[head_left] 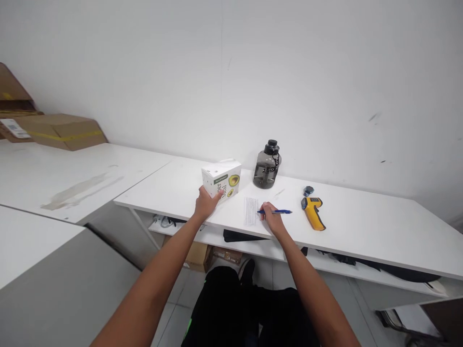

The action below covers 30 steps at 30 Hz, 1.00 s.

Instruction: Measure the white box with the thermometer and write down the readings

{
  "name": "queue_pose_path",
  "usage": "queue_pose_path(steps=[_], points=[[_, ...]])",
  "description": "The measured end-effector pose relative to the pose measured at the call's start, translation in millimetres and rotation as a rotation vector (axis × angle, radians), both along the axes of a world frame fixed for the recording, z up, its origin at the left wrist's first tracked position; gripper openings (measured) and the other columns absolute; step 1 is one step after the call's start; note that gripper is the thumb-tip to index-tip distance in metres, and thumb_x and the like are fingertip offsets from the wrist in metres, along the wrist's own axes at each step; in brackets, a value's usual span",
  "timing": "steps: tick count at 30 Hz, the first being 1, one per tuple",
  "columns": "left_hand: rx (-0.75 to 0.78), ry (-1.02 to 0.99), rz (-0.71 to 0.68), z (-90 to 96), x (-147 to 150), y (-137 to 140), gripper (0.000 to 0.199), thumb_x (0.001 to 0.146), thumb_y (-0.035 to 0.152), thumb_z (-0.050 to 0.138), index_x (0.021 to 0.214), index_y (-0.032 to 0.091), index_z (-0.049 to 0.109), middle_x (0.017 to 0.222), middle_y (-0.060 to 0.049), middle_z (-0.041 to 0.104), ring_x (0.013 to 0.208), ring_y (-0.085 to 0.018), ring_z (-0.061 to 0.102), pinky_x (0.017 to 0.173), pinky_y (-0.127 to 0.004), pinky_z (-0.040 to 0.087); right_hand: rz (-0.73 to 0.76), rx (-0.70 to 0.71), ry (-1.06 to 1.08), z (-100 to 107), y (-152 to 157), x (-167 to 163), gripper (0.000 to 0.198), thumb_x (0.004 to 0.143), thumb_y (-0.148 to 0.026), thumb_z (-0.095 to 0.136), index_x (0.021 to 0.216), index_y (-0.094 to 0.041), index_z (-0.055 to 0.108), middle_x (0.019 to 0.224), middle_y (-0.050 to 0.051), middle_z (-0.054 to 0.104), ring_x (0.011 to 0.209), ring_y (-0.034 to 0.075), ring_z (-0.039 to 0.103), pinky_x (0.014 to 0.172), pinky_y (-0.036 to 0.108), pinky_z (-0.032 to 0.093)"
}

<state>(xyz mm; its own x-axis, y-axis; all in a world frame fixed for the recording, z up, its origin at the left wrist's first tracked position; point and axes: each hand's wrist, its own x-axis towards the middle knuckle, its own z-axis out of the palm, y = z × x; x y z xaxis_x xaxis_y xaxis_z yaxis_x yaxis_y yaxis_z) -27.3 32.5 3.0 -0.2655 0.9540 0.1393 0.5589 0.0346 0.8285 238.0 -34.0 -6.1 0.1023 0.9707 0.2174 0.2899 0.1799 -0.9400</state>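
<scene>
A white box (216, 182) with avocado pictures stands on the white table, and my left hand (207, 203) is closed around its near lower side. My right hand (272, 219) pinches a blue pen (282, 211) whose tip points left. Under that tip lies a sheet of paper (250, 211) with lines of small writing, too fine to read. Behind the paper, near the wall, a dark translucent water jug (266, 166) with a black cap stands upright.
A yellow infrared thermometer gun (314, 214) lies right of my right hand, with a small dark blue object (308, 191) beyond it. Cardboard boxes (65, 131) sit on the left table. Beneath the tabletop runs a shelf (265, 246) holding dark items.
</scene>
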Motion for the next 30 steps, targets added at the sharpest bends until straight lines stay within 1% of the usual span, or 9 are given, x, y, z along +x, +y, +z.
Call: queue_pose_path(steps=[3,7,10,15,20,24,27,30], points=[[-0.008,-0.007,-0.002,2.8,0.9,-2.4,0.065,0.077,0.067,0.059,0.121,0.026,0.033,0.135,-0.014,0.059,0.119,-0.037,0.059,0.092,-0.047,0.048,-0.092,0.01,-0.106,1.2,-0.5,0.4,0.041,0.084,-0.055,0.048,0.055,-0.024,0.045,0.053,-0.003,0.046,0.061,0.018,0.047,0.063,0.03,0.037],[-0.008,-0.004,-0.003,4.1,1.8,-3.4,0.065,0.078,0.067,0.058,0.12,0.025,0.033,0.136,-0.015,0.058,0.12,-0.037,0.059,0.093,-0.047,0.048,-0.1,0.002,-0.112,-0.7,-1.2,0.9,0.04,0.079,-0.049,0.051,0.052,-0.025,0.034,0.05,-0.005,0.038,0.057,0.015,0.04,0.057,0.028,0.033],[0.0,-0.01,-0.004,2.5,1.4,-2.3,0.065,0.078,0.067,0.059,0.121,0.026,0.033,0.135,-0.014,0.059,0.119,-0.036,0.059,0.092,-0.047,0.049,-0.098,-0.013,-0.129,-2.9,-0.8,0.8,0.036,0.077,-0.046,0.051,0.052,-0.025,0.036,0.049,-0.005,0.039,0.055,0.015,0.04,0.056,0.028,0.033],[0.009,0.002,0.002,-0.4,0.3,-0.8,0.065,0.078,0.069,0.058,0.12,0.026,0.034,0.134,-0.014,0.06,0.118,-0.037,0.06,0.091,-0.048,0.049,-0.081,-0.021,-0.156,-2.7,0.6,0.1,0.035,0.077,-0.047,0.05,0.051,-0.025,0.04,0.048,-0.004,0.044,0.055,0.015,0.044,0.057,0.028,0.034],[0.013,-0.013,-0.005,0.8,1.1,-2.8,0.066,0.078,0.068,0.058,0.122,0.025,0.033,0.135,-0.015,0.059,0.119,-0.036,0.06,0.091,-0.046,0.05,-0.078,-0.008,-0.165,-2.3,1.5,0.0,0.035,0.076,-0.046,0.049,0.051,-0.025,0.037,0.048,-0.005,0.04,0.054,0.015,0.041,0.056,0.028,0.033],[0.012,-0.009,-0.005,2.3,2.1,-3.9,0.065,0.079,0.066,0.058,0.123,0.025,0.033,0.136,-0.015,0.059,0.12,-0.035,0.059,0.091,-0.045,0.049,-0.071,-0.028,-0.178,-2.4,0.9,0.4,0.035,0.075,-0.045,0.049,0.051,-0.025,0.036,0.049,-0.006,0.037,0.055,0.014,0.039,0.056,0.028,0.032],[0.004,-0.001,0.001,3.0,2.4,-4.0,0.064,0.079,0.065,0.059,0.123,0.025,0.034,0.136,-0.016,0.059,0.12,-0.035,0.059,0.091,-0.045,0.049,-0.066,-0.04,-0.184,-1.8,0.6,0.7,0.034,0.075,-0.045,0.049,0.051,-0.025,0.037,0.05,-0.005,0.038,0.056,0.015,0.04,0.057,0.028,0.033],[0.005,0.001,0.001,3.4,2.4,-4.2,0.064,0.079,0.065,0.059,0.123,0.025,0.034,0.136,-0.015,0.059,0.12,-0.035,0.059,0.092,-0.046,0.049,-0.074,-0.036,-0.178,-1.2,1.0,0.9,0.034,0.077,-0.047,0.048,0.051,-0.025,0.039,0.051,-0.004,0.043,0.058,0.016,0.044,0.059,0.029,0.035]])
